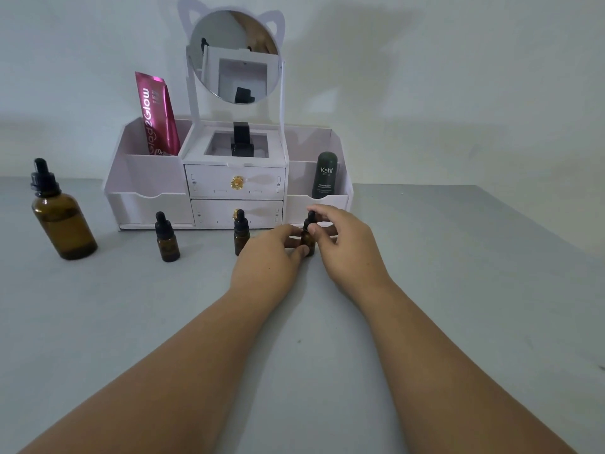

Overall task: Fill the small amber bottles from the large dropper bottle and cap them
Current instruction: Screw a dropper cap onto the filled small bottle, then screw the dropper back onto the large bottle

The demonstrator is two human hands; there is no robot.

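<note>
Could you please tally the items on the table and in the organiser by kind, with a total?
Small amber bottles: 3
Large dropper bottle: 1
Dark green Kahf bottle: 1
Pink tube: 1
Black object in the organiser: 1
Total: 7

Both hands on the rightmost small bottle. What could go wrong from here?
1. The left hand grips the rightmost small bottle low while the right hand pinches its dropper cap. A hard twist might tip the narrow bottle.
2. The middle small bottle stands close by the left hand. A sideways shift could knock it over.
3. The large dropper bottle stands far left, so a loaded dropper carried across may drip on the table.
</note>
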